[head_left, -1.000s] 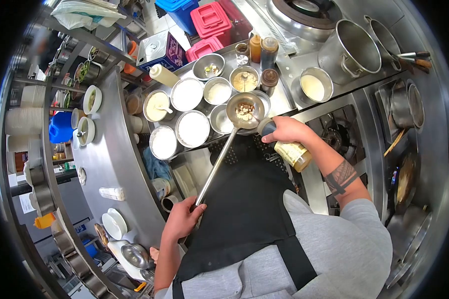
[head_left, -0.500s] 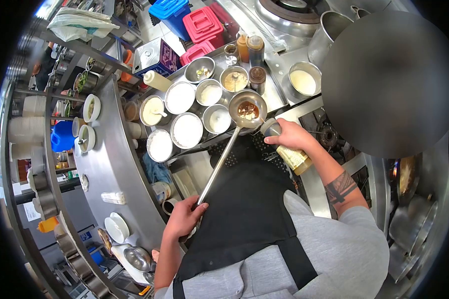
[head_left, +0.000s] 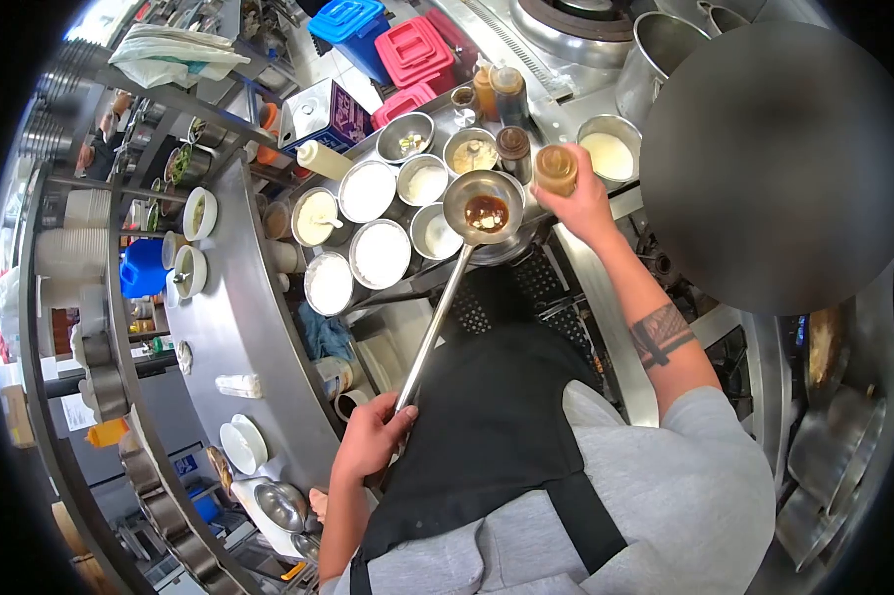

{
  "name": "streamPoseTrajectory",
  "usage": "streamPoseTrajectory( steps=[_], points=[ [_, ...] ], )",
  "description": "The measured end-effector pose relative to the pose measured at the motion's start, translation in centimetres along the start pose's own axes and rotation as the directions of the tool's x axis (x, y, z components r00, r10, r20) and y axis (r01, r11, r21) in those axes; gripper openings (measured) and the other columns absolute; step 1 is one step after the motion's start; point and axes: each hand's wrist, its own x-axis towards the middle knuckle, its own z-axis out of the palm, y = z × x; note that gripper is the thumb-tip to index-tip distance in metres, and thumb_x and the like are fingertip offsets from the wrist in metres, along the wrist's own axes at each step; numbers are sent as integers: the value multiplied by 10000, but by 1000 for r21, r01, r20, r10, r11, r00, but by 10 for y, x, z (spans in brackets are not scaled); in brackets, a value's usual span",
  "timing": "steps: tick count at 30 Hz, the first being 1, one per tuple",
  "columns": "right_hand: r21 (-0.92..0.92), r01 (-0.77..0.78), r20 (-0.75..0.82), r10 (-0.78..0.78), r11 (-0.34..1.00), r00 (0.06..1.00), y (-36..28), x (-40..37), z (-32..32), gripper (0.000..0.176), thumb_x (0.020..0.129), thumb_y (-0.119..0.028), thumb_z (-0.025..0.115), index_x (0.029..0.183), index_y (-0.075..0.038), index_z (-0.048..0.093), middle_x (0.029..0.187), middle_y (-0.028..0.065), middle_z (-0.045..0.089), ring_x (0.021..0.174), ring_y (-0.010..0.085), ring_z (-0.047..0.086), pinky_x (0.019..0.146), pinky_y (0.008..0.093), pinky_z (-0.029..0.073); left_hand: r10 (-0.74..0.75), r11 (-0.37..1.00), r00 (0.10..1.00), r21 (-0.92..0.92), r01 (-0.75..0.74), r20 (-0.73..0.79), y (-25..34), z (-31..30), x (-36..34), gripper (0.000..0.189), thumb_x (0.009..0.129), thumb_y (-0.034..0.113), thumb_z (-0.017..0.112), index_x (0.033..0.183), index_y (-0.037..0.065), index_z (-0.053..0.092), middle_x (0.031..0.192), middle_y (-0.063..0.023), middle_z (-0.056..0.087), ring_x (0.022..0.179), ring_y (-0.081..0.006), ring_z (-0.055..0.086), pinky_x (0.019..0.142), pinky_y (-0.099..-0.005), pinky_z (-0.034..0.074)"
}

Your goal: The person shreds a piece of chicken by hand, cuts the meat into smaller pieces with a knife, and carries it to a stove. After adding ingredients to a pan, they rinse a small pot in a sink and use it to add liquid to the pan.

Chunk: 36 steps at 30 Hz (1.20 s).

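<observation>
My left hand (head_left: 376, 436) is closed round the end of a long metal handle, low beside the black apron. That handle belongs to a ladle (head_left: 483, 188), its bowl held over the front of the row of tubs and holding brown sauce with pale bits. My right hand (head_left: 581, 203) grips a sauce bottle (head_left: 556, 171) with amber contents, to the right of the ladle bowl and apart from it. The bottle shows nearly end-on. Close behind the ladle stand a dark sauce bottle (head_left: 513, 149) and a bowl of chopped pale food (head_left: 475, 154).
Several metal tubs of white powder (head_left: 380, 252) stand left of the ladle. A pot of pale liquid (head_left: 608, 154) is at the right, with stove burners below. Squeeze bottles (head_left: 507, 94) stand behind. A steel counter (head_left: 234, 297) with bowls runs along the left.
My right hand has lifted the sauce bottle up and away from the ladle rim, turning it from lying slanted to nearly end-on. The ladle has shifted slightly, still in my left hand.
</observation>
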Motion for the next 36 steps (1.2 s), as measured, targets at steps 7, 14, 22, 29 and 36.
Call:
streamPoseTrajectory(
  steps=[7, 14, 22, 29, 36],
  points=[
    [-22, -194, 9, 194, 981, 981, 79, 22, 54, 817, 816, -260, 885, 1449, -119, 388, 1345, 228, 649, 1238, 415, 648, 1028, 487, 518, -19, 998, 1000, -64, 20, 3, -26, 9, -25, 127, 1023, 162, 678, 1013, 36, 694, 733, 35, 584, 608, -73, 511, 570, -249, 394],
    [26, -271, -199, 271, 962, 942, 71, -121, -2, 867, 880, -272, 789, 1543, 55, 336, 1507, 345, 478, 1390, 460, 500, 1165, 466, 423, 104, 948, 991, 293, -125, 85, -38, 23, -50, 198, 1022, 190, 668, 960, 2, 667, 694, 0, 604, 592, -95, 565, 552, -292, 452],
    [-39, -516, 114, 517, 856, 848, 20, -507, -79, 392, 995, -428, 679, 1098, -65, 784, 1065, 160, 777, 1009, 319, 740, 900, 416, 565, 125, 800, 850, 455, -392, 511, -82, 131, -40, 208, 981, 173, 724, 894, 3, 640, 665, -16, 612, 563, -105, 570, 532, -306, 467],
    [719, -375, -164, 668, 585, 726, -94, -682, -129, 510, 1066, -482, 614, 1331, -48, 657, 1148, 64, 699, 1027, 151, 641, 870, 317, 536, 11, 588, 436, 346, -731, 900, -111, 352, -135, 167, 951, 148, 718, 1007, -2, 672, 685, -15, 626, 576, -99, 594, 523, -285, 475],
    [824, 179, -564, 809, 538, 164, -126, -848, -265, 210, 988, -163, 676, 1130, -14, 634, 1002, 113, 700, 863, 198, 709, 736, 342, 604, 19, 542, -57, -58, -838, 998, -194, 520, -273, 283, 1008, 226, 710, 1157, -14, 684, 895, -58, 699, 789, -104, 665, 693, -291, 541]
  ],
)
